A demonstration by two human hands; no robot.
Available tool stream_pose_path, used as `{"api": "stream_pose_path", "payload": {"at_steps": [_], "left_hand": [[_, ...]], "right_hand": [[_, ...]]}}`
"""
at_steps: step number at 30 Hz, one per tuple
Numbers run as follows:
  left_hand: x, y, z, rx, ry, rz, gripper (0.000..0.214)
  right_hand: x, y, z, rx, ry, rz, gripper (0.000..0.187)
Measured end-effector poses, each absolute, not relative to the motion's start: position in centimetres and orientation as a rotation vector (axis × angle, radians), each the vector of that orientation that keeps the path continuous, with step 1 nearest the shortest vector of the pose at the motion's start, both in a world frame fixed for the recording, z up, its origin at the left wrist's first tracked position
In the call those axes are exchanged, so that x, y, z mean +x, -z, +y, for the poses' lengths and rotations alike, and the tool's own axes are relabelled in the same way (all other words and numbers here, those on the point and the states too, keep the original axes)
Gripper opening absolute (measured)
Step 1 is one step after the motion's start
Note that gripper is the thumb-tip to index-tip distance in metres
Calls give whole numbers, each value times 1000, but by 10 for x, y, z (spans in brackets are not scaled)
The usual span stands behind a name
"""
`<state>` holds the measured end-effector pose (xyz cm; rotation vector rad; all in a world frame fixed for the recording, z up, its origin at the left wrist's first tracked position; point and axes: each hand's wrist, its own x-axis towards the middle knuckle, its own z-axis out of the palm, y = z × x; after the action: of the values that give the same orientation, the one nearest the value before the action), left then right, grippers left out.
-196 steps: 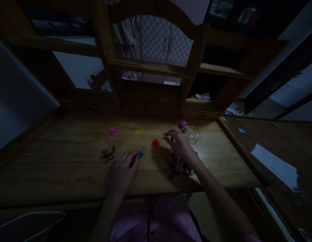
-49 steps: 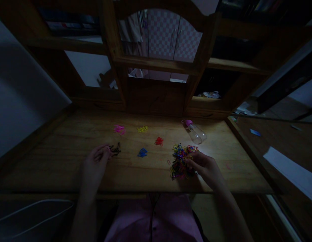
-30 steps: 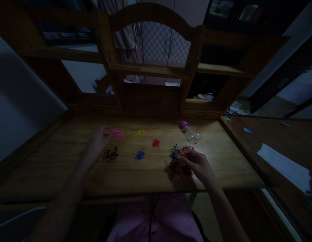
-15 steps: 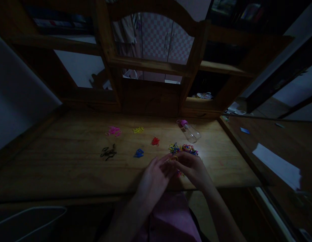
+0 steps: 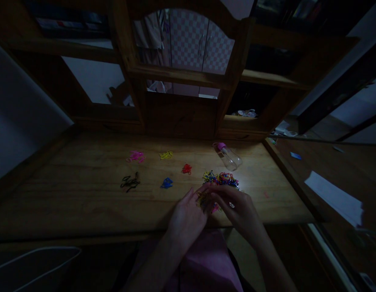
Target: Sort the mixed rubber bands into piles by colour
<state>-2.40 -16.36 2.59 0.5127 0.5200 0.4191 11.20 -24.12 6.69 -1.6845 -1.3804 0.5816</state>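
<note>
My left hand (image 5: 189, 217) is partly closed above the table's front edge, with several yellow rubber bands (image 5: 201, 198) held at its fingers. My right hand (image 5: 238, 205) meets it from the right, thumb and fingers pinched at the yellow bands; its fingertips are partly hidden. Just beyond both hands lies a mixed heap of coloured rubber bands (image 5: 226, 179). Some pink bands (image 5: 215, 208) show below the right fingers. Left of the heap are separate small piles: red bands (image 5: 186, 169), blue bands (image 5: 167, 183), yellow bands (image 5: 166, 155), pink bands (image 5: 136, 156) and black bands (image 5: 131, 182).
A clear bottle with a pink cap (image 5: 229, 158) lies on the wooden table (image 5: 84, 194) behind the heap. Wooden shelving (image 5: 182, 115) rises along the back edge. On the right-hand surface are white paper (image 5: 334, 198) and a small blue card (image 5: 295, 155).
The right hand has turned and moved slightly down, its fingers now lower against the left hand. More yellow bands show at the left hand. The table piles look the same.
</note>
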Motion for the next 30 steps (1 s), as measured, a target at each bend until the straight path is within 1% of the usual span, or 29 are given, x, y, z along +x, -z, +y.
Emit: {"api": "stream_pose_path", "payload": {"at_steps": [3,4,5,6,9,11,14,17,18,19,21,22,23,24,25,27,28,30], "left_hand": [[-27,-22,-160,716,82,101,39],[-28,-22,-159,766,161,52,42],[-28,-22,-159,818,135,104,45],[-28,-23,-160,891,3,254,46],[-26,-25,-163,1223,-575,874,44],[-24,-25,-166,1451,-851,1197,42],[-20,-24,-168,1694,-1081,1570,45],[-19,-22,-169,1793,-1258,1949,51],[-20,-22,-169,1789,-1257,1933,52],[-20,-22,-168,1714,-1175,1741,51],[-22,-21,-166,1346,-822,1017,47],[-23,-20,-165,1095,-578,629,44],[-24,-20,-163,857,-329,306,40],[-25,-19,-163,678,-126,93,37],[-25,-18,-162,583,1,5,34],[-26,-17,-163,490,83,-18,30],[-26,-17,-164,476,35,18,29],[-29,-17,-165,551,-230,196,32]], "right_hand": [[114,-69,-244,-1716,-501,-1451,15],[113,-70,-245,-1733,-490,-1486,12],[112,-70,-245,-1753,-488,-1517,10],[110,-70,-246,-1776,-491,-1537,7],[103,-66,-244,-1849,-483,-1524,3],[98,-63,-242,-1889,-461,-1502,2],[95,-58,-239,-1937,-477,-1493,4],[96,-57,-237,-1946,-562,-1492,3],[97,-57,-237,-1941,-584,-1487,3],[97,-58,-236,-1931,-607,-1481,3],[99,-59,-237,-1898,-639,-1455,3],[99,-59,-237,-1875,-656,-1439,4],[100,-59,-237,-1852,-674,-1423,4],[100,-59,-238,-1831,-690,-1404,6],[100,-59,-238,-1812,-705,-1383,7],[100,-58,-239,-1776,-741,-1338,9],[100,-57,-238,-1756,-758,-1310,9],[100,-56,-235,-1719,-789,-1247,10]]}}
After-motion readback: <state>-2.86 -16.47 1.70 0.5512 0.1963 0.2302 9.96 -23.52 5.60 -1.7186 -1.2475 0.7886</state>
